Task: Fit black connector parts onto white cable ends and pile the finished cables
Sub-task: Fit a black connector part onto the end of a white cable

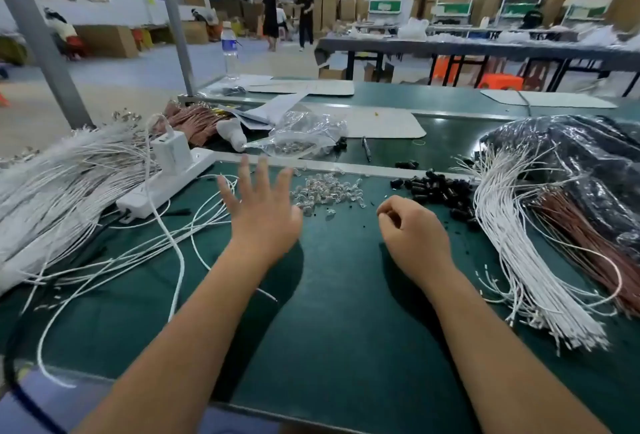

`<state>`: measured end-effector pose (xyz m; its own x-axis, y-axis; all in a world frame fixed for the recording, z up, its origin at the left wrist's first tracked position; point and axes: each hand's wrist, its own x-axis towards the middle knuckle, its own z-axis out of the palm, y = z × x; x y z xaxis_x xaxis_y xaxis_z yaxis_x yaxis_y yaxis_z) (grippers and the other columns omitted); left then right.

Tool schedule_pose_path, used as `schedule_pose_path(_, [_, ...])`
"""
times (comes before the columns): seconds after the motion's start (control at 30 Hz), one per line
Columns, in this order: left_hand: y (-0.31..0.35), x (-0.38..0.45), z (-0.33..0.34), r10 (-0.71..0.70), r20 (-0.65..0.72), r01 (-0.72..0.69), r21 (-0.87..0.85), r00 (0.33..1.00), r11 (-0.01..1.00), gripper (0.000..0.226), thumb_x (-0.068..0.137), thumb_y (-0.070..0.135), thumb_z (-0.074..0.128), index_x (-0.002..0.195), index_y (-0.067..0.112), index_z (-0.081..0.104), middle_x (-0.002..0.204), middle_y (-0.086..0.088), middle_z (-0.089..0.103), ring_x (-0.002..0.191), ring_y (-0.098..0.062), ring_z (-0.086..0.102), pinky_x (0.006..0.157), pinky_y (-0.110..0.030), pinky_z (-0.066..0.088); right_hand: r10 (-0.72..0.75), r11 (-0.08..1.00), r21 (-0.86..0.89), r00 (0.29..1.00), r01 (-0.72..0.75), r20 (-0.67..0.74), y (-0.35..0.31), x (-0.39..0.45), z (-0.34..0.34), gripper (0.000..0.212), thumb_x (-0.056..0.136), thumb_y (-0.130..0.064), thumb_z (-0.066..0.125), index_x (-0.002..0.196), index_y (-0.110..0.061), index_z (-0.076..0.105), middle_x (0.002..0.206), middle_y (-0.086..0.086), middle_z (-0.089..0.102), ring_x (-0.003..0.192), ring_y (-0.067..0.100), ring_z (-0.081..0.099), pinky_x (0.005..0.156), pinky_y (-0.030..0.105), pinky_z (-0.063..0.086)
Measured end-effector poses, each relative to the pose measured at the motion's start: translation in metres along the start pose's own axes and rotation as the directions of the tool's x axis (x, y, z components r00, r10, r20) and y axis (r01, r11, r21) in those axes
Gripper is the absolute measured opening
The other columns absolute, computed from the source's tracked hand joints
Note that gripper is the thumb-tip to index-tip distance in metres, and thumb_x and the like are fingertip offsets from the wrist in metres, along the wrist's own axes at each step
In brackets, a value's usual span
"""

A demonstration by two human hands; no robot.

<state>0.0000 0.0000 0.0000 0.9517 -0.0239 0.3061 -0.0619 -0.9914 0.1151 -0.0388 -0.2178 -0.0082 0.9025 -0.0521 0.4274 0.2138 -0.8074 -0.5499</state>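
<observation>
The left hand (261,215) hovers at the centre of the frame with fingers spread wide, holding nothing; the right hand (412,232) sits right of centre, fingers curled in, and whether they pinch anything cannot be told; the black connector parts (436,191) lie heaped just beyond it, with a white cable bundle (519,260) at the right and loose white cables (104,253) at the left; the step now seems to be fetching one cable, so single out one end cleanly before lifting.

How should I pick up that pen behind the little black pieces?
Probably pinch the pen across the middle of its thin barrel, fingers coming straight down from above. It lies flat on the green table, with bare space on both long sides.
</observation>
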Motion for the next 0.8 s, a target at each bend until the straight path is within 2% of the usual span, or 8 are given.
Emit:
schedule_pose_path(0.1, [-0.04,0.006,-0.003,-0.337,0.227,0.337,0.041,0.914,0.941,0.081,0.093,0.045,0.043,0.152,0.023,-0.008,0.157,-0.021,-0.02,0.144,-0.041,-0.019,0.113,-0.06,-0.005,-0.021,1.0,-0.022,1.0,0.021,-0.015,-0.005,0.002,0.001,0.012,0.091,-0.015,0.052,0.089,-0.019,0.063,0.079,-0.006,0.061,0.071,0.013,0.052,0.054,0.021,0.035])
schedule_pose_path(0.23, [-0.056,0.009,0.023,-0.289,0.361,0.308,0.006,0.887,0.952,0.072,0.097,0.058,0.02,0.154,0.023,-0.008,0.159,-0.02,-0.013,0.148,-0.035,-0.007,0.119,-0.046,-0.003,-0.019,0.998,-0.058,1.0,0.018,-0.007,-0.006,0.001,-0.001,0.012,0.092,-0.016,0.051,0.089,-0.019,0.063,0.079,-0.006,0.058,0.073,0.015,0.051,0.054,0.024,0.033])
schedule_pose_path(0.4, [-0.049,0.04,0.032,-0.273,0.174,0.299,-0.142,0.946,0.944,0.067,0.1,0.051,0.016,0.155,0.016,0.0,0.16,-0.02,-0.003,0.148,-0.034,-0.002,0.119,-0.046,-0.001,-0.005,0.937,-0.342,0.975,-0.073,-0.224,0.015,0.009,-0.029,0.016,0.091,-0.017,0.051,0.095,-0.011,0.065,0.087,0.005,0.06,0.082,0.023,0.051,0.069,0.031,0.037])
schedule_pose_path(0.47, [-0.038,0.042,0.024,-0.269,-0.044,0.251,-0.242,0.962,0.937,0.063,0.101,0.044,0.023,0.154,0.014,0.008,0.159,-0.022,0.004,0.148,-0.035,-0.002,0.117,-0.051,-0.001,0.088,0.859,-0.454,0.942,-0.237,-0.325,0.028,0.011,-0.043,0.022,0.088,-0.017,0.051,0.105,-0.011,0.064,0.1,0.008,0.06,0.093,0.026,0.051,0.08,0.035,0.04])
schedule_pose_path(0.57, [0.006,0.041,0.002,-0.133,-0.389,-0.04,-0.407,0.912,0.913,0.054,0.095,0.034,0.033,0.145,0.012,0.031,0.155,-0.018,0.024,0.145,-0.033,0.014,0.116,-0.05,0.008,0.332,0.736,-0.482,0.874,-0.476,-0.356,0.043,0.011,-0.058,0.034,0.088,-0.018,0.049,0.12,-0.009,0.056,0.121,0.014,0.054,0.11,0.031,0.046,0.091,0.04,0.038])
schedule_pose_path(0.67, [0.061,0.036,-0.014,-0.026,-0.434,-0.307,-0.677,0.9,0.669,0.027,0.092,0.022,0.044,0.114,0.017,0.059,0.12,-0.005,0.059,0.117,-0.024,0.05,0.098,-0.032,0.038,0.45,0.67,-0.522,0.848,-0.528,-0.281,0.05,0.013,-0.058,0.027,0.087,-0.014,0.045,0.11,-0.01,0.058,0.121,0.011,0.053,0.11,0.029,0.044,0.09,0.038,0.038])
schedule_pose_path(0.73, [0.091,0.028,-0.01,0.019,-0.215,-0.203,-0.888,0.977,0.413,0.021,0.095,0.012,0.046,0.094,0.022,0.064,0.089,0.002,0.064,0.082,-0.017,0.059,0.072,-0.026,0.046,0.419,0.673,-0.531,0.857,-0.514,-0.299,0.054,0.013,-0.057,0.012,0.085,-0.009,0.046,0.092,-0.012,0.055,0.111,0.009,0.056,0.102,0.027,0.045,0.084,0.035,0.037])
schedule_pose_path(0.8, [0.111,0.019,0.005,0.094,0.03,0.007,-0.972,0.995,0.236,0.024,0.097,0.008,0.044,0.09,0.018,0.065,0.087,-0.003,0.068,0.078,-0.021,0.063,0.065,-0.029,0.052,0.381,0.694,-0.515,0.863,-0.503,-0.331,0.058,0.012,-0.056,0.012,0.087,-0.007,0.049,0.079,-0.015,0.046,0.102,0.008,0.058,0.093,0.026,0.046,0.08,0.035,0.035])
